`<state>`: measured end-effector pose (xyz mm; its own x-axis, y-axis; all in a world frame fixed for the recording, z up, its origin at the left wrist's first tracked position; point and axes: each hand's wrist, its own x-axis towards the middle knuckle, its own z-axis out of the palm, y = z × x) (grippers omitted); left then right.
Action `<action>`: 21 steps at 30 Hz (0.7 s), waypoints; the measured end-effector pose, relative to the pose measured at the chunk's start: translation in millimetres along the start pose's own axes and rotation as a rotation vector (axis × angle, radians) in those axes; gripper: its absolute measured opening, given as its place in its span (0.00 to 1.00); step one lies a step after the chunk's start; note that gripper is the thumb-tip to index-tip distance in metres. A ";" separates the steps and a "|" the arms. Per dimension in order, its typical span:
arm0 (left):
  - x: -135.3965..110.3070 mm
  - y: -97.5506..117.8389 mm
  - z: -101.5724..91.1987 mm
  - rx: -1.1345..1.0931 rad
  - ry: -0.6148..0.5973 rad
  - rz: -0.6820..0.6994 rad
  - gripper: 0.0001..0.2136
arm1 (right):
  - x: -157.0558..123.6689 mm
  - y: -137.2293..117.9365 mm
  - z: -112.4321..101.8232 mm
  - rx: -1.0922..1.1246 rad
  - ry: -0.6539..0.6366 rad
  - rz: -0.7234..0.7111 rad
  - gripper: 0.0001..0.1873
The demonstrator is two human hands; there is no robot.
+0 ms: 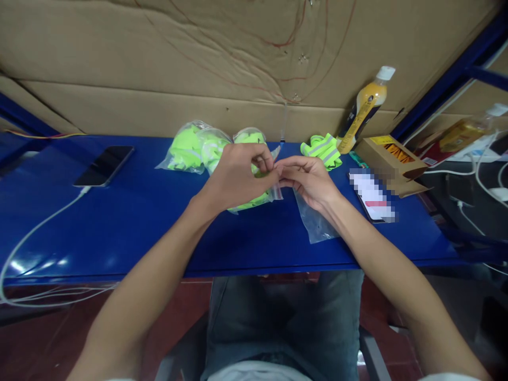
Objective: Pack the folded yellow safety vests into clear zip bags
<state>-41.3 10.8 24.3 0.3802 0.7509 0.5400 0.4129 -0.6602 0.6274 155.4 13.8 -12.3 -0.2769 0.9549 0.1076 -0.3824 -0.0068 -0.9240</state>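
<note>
My left hand (238, 172) and my right hand (311, 180) meet over the table, fingertips pinched together at the zip edge of a clear plastic bag (275, 191). Inside this bag is folded neon-green fabric (254, 202), partly covered by my left hand. Behind my left hand sit several more clear bags (186, 148) filled with neon-green fabric and grey reflective strips. A flat clear bag (317, 225) lies under my right wrist. Beyond my right hand rests an unbagged neon-green piece with reflective stripes (323, 151).
The blue table (151, 227) backs onto a cardboard wall (159, 106). At left lies a dark phone (105, 166) on a white cable. To the right are a lit phone (371, 196), an opened cardboard box (392, 159) and a yellow-labelled drink bottle (365, 108).
</note>
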 end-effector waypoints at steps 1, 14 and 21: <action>0.1 -0.3 -0.4 -0.028 -0.013 -0.026 0.04 | -0.2 0.6 -0.2 0.015 -0.016 0.012 0.20; -0.1 -5.8 -1.8 -0.251 -0.103 -0.307 0.17 | 6.1 4.0 -4.8 -0.091 -0.033 -0.152 0.23; 7.8 -29.1 1.1 -0.328 0.030 -0.339 0.11 | 10.7 20.4 -13.6 -0.418 -0.125 -0.431 0.07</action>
<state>-49.4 35.8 9.6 0.2427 0.9265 0.2875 0.2245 -0.3420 0.9125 156.5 27.9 -35.0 -0.2856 0.8035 0.5224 -0.1116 0.5135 -0.8508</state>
